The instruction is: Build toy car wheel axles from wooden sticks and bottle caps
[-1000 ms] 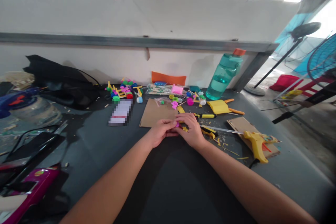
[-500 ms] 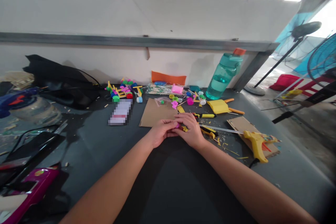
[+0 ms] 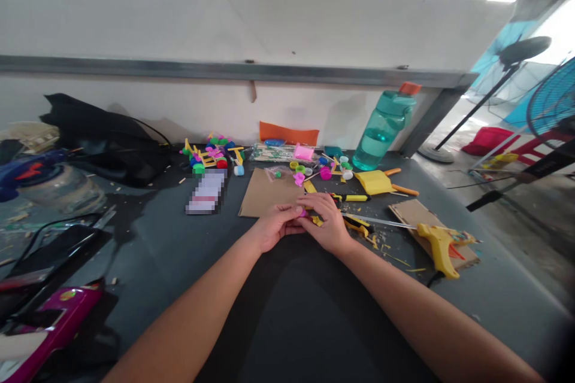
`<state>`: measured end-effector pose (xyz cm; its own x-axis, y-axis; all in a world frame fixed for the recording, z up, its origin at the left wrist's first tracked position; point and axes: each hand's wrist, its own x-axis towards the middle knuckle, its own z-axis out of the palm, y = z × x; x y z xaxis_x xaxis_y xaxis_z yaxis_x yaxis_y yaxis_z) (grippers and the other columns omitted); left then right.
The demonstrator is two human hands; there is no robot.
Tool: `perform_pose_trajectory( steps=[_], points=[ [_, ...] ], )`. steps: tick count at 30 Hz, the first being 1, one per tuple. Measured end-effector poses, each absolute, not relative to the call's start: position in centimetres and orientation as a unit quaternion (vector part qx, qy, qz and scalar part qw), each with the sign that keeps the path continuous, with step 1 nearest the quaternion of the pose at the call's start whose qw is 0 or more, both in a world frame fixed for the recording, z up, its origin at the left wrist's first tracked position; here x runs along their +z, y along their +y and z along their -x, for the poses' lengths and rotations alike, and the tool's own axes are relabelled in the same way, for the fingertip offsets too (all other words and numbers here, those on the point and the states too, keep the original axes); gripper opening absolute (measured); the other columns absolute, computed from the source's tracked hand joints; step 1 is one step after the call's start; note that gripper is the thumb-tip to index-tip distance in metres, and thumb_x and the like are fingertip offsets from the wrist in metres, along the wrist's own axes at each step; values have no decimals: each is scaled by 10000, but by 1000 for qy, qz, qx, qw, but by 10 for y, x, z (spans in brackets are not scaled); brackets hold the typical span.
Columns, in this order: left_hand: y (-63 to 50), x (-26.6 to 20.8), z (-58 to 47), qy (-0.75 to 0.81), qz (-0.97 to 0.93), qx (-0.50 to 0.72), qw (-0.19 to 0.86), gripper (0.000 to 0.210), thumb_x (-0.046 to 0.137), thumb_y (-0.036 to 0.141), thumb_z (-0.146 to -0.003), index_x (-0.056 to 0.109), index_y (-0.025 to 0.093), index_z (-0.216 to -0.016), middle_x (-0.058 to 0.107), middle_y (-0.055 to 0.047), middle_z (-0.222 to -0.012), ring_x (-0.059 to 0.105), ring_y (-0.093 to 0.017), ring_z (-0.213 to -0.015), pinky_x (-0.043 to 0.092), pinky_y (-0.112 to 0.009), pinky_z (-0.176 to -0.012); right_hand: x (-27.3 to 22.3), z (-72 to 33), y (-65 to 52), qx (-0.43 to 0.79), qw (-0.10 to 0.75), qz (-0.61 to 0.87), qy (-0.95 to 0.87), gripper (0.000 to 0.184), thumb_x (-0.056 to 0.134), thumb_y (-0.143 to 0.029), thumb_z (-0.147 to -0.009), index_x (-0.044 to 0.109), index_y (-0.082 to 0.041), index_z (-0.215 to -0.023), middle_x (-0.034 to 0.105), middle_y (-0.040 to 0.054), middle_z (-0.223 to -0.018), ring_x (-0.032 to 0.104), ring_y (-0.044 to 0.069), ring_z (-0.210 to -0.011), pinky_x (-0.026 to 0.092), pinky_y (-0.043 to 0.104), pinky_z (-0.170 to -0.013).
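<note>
My left hand (image 3: 277,228) and my right hand (image 3: 327,224) meet over the front edge of a cardboard sheet (image 3: 265,191). Between the fingertips of both is a small pink and yellow piece (image 3: 304,213), mostly covered by the fingers, so its exact kind is unclear. Both hands are closed around it. Just right of my right hand lie a yellow and black cutter (image 3: 359,225) and another yellow cutter (image 3: 353,197). Behind the hands, a pink flower-shaped piece (image 3: 299,179) rests by the cardboard, near several coloured bottle caps (image 3: 326,173).
On the right, a yellow glue gun (image 3: 438,245) lies on a cardboard piece (image 3: 404,215). A teal water bottle (image 3: 380,128) stands at the back. On the left are a phone-like blurred object (image 3: 206,192), a black bag (image 3: 103,143) and a magenta tool (image 3: 67,317). Yellow scraps litter the right side.
The fingers have shifted very slightly around the small pink piece. Everything else stays in place.
</note>
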<state>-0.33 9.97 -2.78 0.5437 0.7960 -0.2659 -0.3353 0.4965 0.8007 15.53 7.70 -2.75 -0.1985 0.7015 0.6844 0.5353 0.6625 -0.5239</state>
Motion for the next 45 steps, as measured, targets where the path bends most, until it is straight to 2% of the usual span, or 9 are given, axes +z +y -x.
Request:
perform_pose_trajectory(
  steps=[2, 8, 15, 20, 28, 38, 45],
  points=[
    [100, -27, 3, 325, -361, 348, 802, 205, 746, 261, -697, 690, 118, -832, 681, -30, -715, 634, -118, -656, 547, -307, -724, -28, -155, 77, 91, 484, 400, -773, 245, 640, -217, -788, 653, -247, -1031, 679, 53, -1050, 567, 226, -1036, 440, 440, -931],
    [99, -27, 4, 309, -368, 341, 808, 250, 732, 318, -711, 692, 120, -858, 690, -50, -770, 643, -127, -699, 542, -327, -761, -29, -156, 78, 82, 493, 406, -765, 135, 680, -229, -767, 675, -232, -902, 699, 57, -989, 580, 233, -999, 454, 442, -907],
    [99, -29, 3, 324, -366, 350, 799, 237, 754, 309, -682, 690, 117, -803, 679, -38, -743, 621, -109, -648, 549, -304, -718, -26, -155, 76, 88, 489, 402, -769, 248, 713, -271, -739, 647, -240, -976, 689, 53, -1005, 574, 235, -1015, 451, 435, -909],
    [98, -27, 3, 313, -376, 347, 800, 272, 727, 357, -708, 688, 117, -830, 680, -47, -742, 636, -127, -686, 544, -328, -748, -26, -155, 77, 84, 495, 408, -763, 151, 694, -230, -753, 658, -231, -900, 693, 60, -980, 583, 236, -991, 458, 435, -894],
    [99, -29, 3, 327, -368, 354, 795, 238, 765, 299, -670, 698, 117, -807, 675, -34, -717, 621, -110, -636, 550, -307, -715, -27, -155, 77, 90, 493, 406, -765, 203, 711, -267, -739, 647, -238, -930, 688, 54, -989, 576, 236, -1006, 455, 439, -902],
    [99, -30, 3, 322, -369, 355, 796, 198, 747, 265, -697, 701, 112, -814, 678, -31, -719, 632, -111, -670, 552, -295, -731, -29, -156, 79, 71, 498, 395, -769, 141, 705, -228, -746, 676, -232, -883, 708, 50, -940, 587, 236, -971, 478, 433, -879],
    [98, -29, 2, 318, -381, 350, 795, 231, 702, 321, -745, 694, 114, -847, 690, -52, -766, 646, -131, -714, 554, -311, -724, -27, -156, 78, 69, 507, 412, -754, 86, 679, -237, -774, 686, -241, -860, 715, 49, -916, 591, 240, -950, 488, 428, -851]
  ],
)
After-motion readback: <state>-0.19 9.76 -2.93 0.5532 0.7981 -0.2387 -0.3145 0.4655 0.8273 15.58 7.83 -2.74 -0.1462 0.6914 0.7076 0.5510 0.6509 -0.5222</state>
